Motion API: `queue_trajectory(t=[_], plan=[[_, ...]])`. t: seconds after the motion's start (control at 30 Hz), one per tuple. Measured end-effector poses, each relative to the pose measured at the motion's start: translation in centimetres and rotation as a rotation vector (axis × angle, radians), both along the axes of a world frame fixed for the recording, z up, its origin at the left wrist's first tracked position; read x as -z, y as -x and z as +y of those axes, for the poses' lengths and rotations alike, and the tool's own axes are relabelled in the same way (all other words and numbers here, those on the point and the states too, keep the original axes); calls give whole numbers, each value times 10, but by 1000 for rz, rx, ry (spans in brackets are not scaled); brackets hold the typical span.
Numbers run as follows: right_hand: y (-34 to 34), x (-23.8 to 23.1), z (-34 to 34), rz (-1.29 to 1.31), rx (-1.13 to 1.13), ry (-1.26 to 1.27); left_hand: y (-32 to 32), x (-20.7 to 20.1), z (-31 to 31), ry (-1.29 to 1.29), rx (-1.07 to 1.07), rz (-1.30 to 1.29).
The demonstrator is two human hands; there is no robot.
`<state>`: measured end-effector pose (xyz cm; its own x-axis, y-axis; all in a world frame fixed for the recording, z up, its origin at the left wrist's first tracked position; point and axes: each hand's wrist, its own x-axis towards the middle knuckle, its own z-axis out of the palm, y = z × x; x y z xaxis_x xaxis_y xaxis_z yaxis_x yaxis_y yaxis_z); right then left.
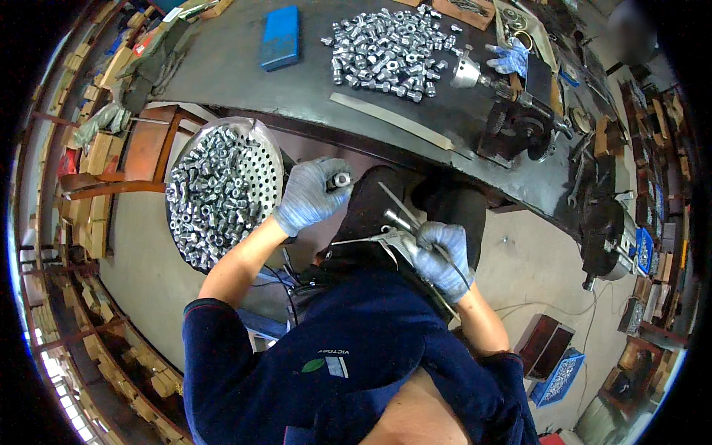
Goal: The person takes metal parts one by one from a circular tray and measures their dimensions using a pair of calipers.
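Observation:
My left hand [313, 194], in a grey-blue work glove, is closed on a small metal fitting [341, 179] whose round bore faces up. It is just right of a perforated metal bowl [261, 165] heaped with similar shiny fittings [211, 194]. My right hand [443, 259], gloved alike, is closed round an air blow gun [397, 242] over my lap. The gun's thin nozzle points left. A slim dark rod [399, 202], perhaps a file, also passes through that hand's grip. Neither tool touches the fitting. The fingers' undersides are hidden.
Ahead, a dark workbench [245, 85] carries a pile of metal fittings [389, 55], a blue box [279, 38], a long flat bar [393, 121] and a chucked machine [512, 122]. A wooden chair [148, 148] stands left, a blue crate of parts [558, 377] lower right.

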<state>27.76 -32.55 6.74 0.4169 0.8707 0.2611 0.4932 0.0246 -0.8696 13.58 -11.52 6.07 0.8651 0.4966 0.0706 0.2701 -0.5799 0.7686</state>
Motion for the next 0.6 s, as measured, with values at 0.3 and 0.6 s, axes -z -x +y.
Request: queue_trajectory(t=[0.3, 0.6], plan=[[10, -33, 3, -28, -221, -115, 0, 1, -10, -281, -76, 17], [21, -7, 34, -39, -197, -137, -5, 9, -17, -323, -33, 20]])
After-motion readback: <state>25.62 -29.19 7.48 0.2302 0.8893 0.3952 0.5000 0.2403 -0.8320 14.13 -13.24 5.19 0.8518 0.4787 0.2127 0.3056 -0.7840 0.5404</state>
